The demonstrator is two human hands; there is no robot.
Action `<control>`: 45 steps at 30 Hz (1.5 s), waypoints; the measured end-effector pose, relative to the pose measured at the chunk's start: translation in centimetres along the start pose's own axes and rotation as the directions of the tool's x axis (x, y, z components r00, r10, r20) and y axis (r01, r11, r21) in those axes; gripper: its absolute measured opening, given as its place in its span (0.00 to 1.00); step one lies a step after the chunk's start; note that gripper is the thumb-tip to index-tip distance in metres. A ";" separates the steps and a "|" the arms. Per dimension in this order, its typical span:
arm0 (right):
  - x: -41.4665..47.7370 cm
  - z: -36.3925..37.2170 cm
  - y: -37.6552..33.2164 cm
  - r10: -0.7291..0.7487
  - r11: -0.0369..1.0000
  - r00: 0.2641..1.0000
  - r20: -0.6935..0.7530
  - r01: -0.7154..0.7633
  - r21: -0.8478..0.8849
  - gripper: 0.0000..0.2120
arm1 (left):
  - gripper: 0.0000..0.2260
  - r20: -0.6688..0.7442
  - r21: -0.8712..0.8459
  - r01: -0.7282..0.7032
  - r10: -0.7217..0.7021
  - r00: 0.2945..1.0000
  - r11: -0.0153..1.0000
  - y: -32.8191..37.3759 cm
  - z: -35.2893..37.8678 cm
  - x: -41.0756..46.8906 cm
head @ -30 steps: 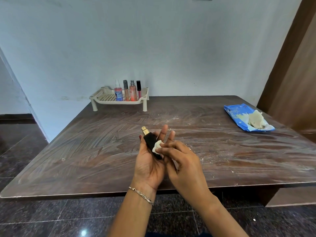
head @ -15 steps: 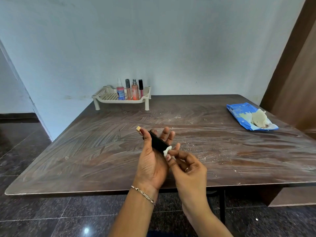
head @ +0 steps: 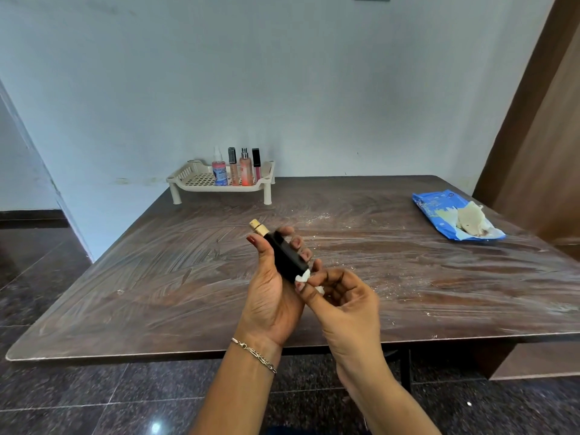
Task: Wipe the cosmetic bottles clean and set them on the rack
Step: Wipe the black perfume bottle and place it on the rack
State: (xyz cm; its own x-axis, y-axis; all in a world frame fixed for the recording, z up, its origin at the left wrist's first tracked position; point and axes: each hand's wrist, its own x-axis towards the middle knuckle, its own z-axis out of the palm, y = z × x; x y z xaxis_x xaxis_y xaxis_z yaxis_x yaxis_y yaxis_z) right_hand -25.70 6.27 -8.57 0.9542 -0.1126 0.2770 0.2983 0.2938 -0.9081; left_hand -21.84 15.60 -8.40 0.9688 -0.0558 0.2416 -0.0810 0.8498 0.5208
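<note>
A smeared dark wooden table [head: 157, 277] stands against a pale wall. Above its near edge a black bottle [head: 287, 257] lies slanted, its gold cap pointing up, away and to the left, its base down and to the right. The left hand [head: 273, 296] grips it, thumb on one side and fingers curled round the other. The right hand [head: 345, 296] pinches a small white wipe [head: 303, 276], seemingly touching the bottle's base. At the far edge, four bottles [head: 238, 167] stand upright on a cream rack [head: 194, 178]. A blue packet [head: 439, 211] lies far right.
</note>
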 end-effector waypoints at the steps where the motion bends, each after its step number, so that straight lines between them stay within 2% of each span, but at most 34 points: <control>1: -0.2 -0.2 -0.2 0.013 1.000 0.999 0.053 -0.013 0.009 0.10 | 0.21 -0.012 0.021 0.009 -0.009 1.000 1.000 0.2 0.0 0.0; 4: -0.7 -0.7 -0.8 0.040 0.999 0.984 0.173 -0.046 0.030 0.08 | 0.22 -0.041 0.028 0.051 -0.050 0.998 0.998 0.5 -0.4 0.1; 6: -0.3 -0.8 -1.2 0.022 0.999 0.991 0.134 -0.028 0.041 0.10 | 0.21 -0.072 -0.008 0.071 -0.072 0.995 0.997 0.4 -0.7 0.2; 9: 1.1 -0.9 -1.6 -0.086 0.996 0.996 0.036 0.087 -0.035 0.10 | 0.20 -0.095 -0.059 0.087 -0.092 0.991 0.994 0.3 -0.6 -0.1; 11: 2.1 -0.8 -2.0 -0.205 0.964 0.978 0.049 0.210 -0.165 0.11 | 0.19 -0.106 -0.098 0.093 -0.103 0.989 0.991 0.1 -0.3 -0.3; 13: 2.9 -0.6 -2.2 -0.375 0.836 0.918 0.130 0.396 -0.380 0.13 | 0.18 -0.114 -0.097 0.099 -0.110 0.987 0.990 0.0 -0.1 -0.5; 15: 3.4 -0.3 -2.0 -0.499 0.585 0.812 0.301 0.573 -0.575 0.14 | 0.18 -0.104 -0.111 0.116 -0.127 0.986 0.987 -0.3 0.1 -0.6; 17: 3.4 0.1 -1.6 -0.502 0.353 0.738 0.451 0.651 -0.673 0.13 | 0.18 -0.108 -0.160 0.149 -0.167 0.980 0.976 -0.5 0.3 -0.8; 18: 3.3 0.2 -1.4 -0.489 0.278 0.721 0.490 0.661 -0.697 0.15 | 0.18 -0.110 -0.187 0.161 -0.183 0.977 0.969 -0.5 0.3 -0.8; 20: 2.9 0.1 -1.0 -0.472 0.197 0.704 0.530 0.670 -0.715 0.15 | 0.18 -0.125 -0.203 0.177 -0.204 0.971 0.963 -0.5 0.0 -0.7; 25: 1.4 -1.0 0.5 -0.397 0.071 0.672 0.625 0.702 -0.709 0.17 | 0.19 -0.173 -0.226 0.170 -0.212 0.962 0.959 -0.4 -0.9 0.4; 30: 0.0 -2.4 1.2 -0.325 0.107 0.675 0.662 0.722 -0.683 0.17 | 0.20 -0.211 -0.135 0.118 -0.145 0.967 0.984 -0.2 -1.0 1.1; 33: -0.4 -3.0 0.9 -0.331 0.111 0.631 0.701 0.764 -0.636 0.14 | 0.19 -0.223 -0.147 0.128 -0.159 0.962 0.981 0.2 -0.5 1.4; 35: -0.5 -3.0 0.5 -0.421 0.141 0.615 0.667 0.771 -0.621 0.14 | 0.19 -0.220 -0.168 0.136 -0.171 0.960 0.976 0.5 0.0 1.6; 38: 0.6 -2.0 -0.8 -0.598 0.206 0.605 0.525 0.749 -0.630 0.14 | 0.19 -0.220 -0.234 0.136 -0.188 0.957 0.963 0.7 0.5 1.7; 41: 2.7 -0.4 -1.8 -0.626 0.346 0.681 0.379 0.679 -0.648 0.14 | 0.18 -0.166 -0.305 0.175 -0.233 0.958 0.936 0.3 1.2 1.1; 45: 4.2 0.9 -1.0 -0.488 0.541 0.813 0.316 0.566 -0.622 0.11 | 0.18 -0.138 -0.382 0.182 -0.251 0.958 0.906 0.0 2.3 0.3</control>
State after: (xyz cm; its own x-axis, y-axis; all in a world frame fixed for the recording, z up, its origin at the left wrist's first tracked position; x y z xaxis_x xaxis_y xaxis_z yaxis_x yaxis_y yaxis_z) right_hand -21.98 6.33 -6.18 0.6371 0.0647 0.7681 0.6889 -0.4948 -0.5297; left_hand -22.06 14.35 -6.42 0.9809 -0.1942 -0.0125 0.1927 0.9600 0.2033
